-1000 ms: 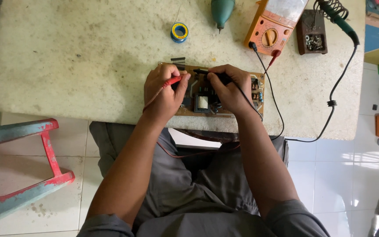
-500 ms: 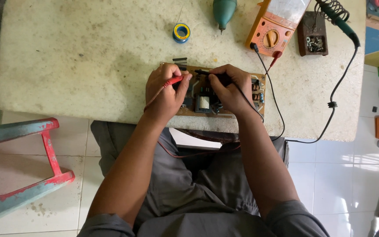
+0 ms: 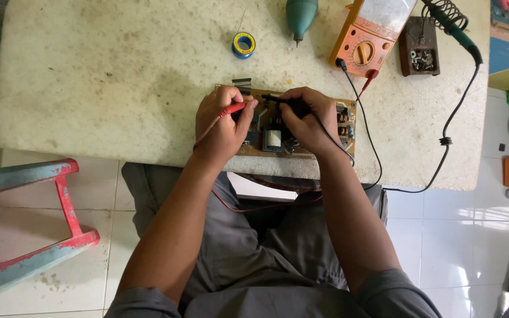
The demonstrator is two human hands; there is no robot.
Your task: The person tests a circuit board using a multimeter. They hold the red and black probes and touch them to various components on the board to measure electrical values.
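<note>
Probing a circuit board (image 3: 293,132) with two meter leads at the near table (image 3: 89,88) edge.

Head view: the left hand (image 3: 222,126) is clenched around the red probe (image 3: 234,109), the right hand (image 3: 304,121) around the black probe (image 3: 281,100). Against the earlier pictures both tips meet at the same place on the board, so the measuring seems to continue. An orange multimeter (image 3: 369,41) lies behind it.

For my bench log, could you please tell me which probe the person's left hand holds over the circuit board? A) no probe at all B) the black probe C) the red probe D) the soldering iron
C: the left hand grips the red probe over the circuit board, while the right hand holds the black probe.
</note>
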